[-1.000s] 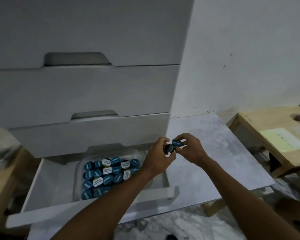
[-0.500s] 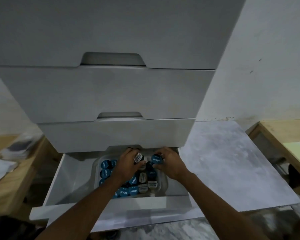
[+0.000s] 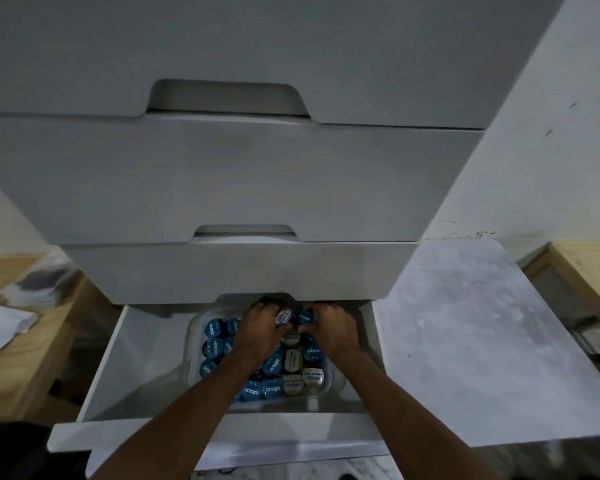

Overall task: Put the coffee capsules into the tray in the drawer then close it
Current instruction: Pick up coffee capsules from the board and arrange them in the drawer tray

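**Head view.** Bottom drawer (image 3: 146,358) pulled out. Clear tray (image 3: 193,341) sits inside, nearly full of coffee capsules (image 3: 212,348), lids up. L hand (image 3: 260,327) pinches a white-lidded capsule (image 3: 282,317) and R hand (image 3: 329,329) pinches a blue-lidded capsule (image 3: 305,318). Both are at the tray's far end, just under the upper drawer front (image 3: 236,271). Judged: loading approx. done; these two left to seat, then shut the drawer.

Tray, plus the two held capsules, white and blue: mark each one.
tray (image 3: 192,353), head view, on its left wall.
white capsule (image 3: 282,317), head view, on its printed lid.
blue capsule (image 3: 305,318), head view, on its printed lid.
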